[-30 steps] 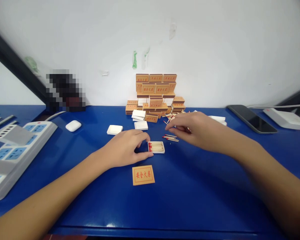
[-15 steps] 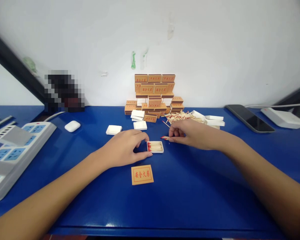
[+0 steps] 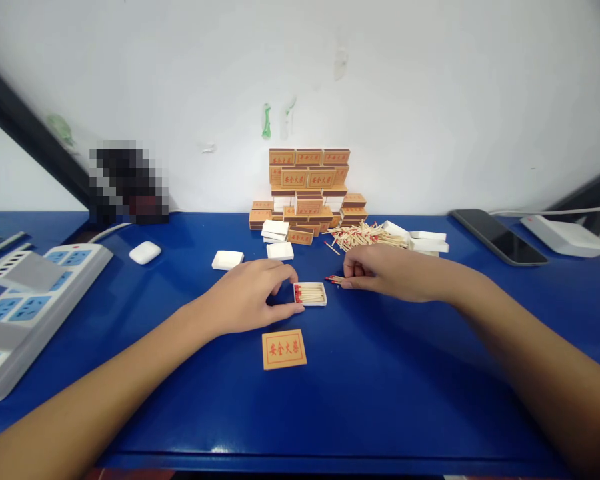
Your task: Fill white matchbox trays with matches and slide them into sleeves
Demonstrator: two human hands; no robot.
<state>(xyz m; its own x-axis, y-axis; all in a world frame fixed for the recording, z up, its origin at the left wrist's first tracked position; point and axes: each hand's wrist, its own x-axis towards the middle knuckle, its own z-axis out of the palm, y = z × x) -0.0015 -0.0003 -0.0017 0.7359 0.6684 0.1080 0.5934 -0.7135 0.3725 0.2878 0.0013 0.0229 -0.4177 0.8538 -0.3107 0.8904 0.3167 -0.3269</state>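
Observation:
My left hand [image 3: 254,297] holds the left end of a small white matchbox tray [image 3: 325,294], thumb at its near corner and index finger at its far one. Matches [image 3: 310,292] fill the tray, red heads to the left. To the right of it, my right hand [image 3: 375,270] is closed in a pinch on a few matches [image 3: 333,279], whose red heads stick out leftward just above the table. Just behind that hand lies a heap of loose matches [image 3: 363,233], partly covered by it. An orange matchbox sleeve [image 3: 284,349] with red characters lies flat in front of the tray.
Stacked orange matchboxes [image 3: 309,177] stand against the wall. Several white trays lie about, one tray [image 3: 227,259] behind my left hand. A power strip [image 3: 35,300] and a white earphone case [image 3: 145,253] are at left; a black phone [image 3: 500,237] is at right. The table [image 3: 330,413] is blue.
My right hand has shifted slightly to the right with the matches in its pinch. My left hand and the tray have stayed in place.

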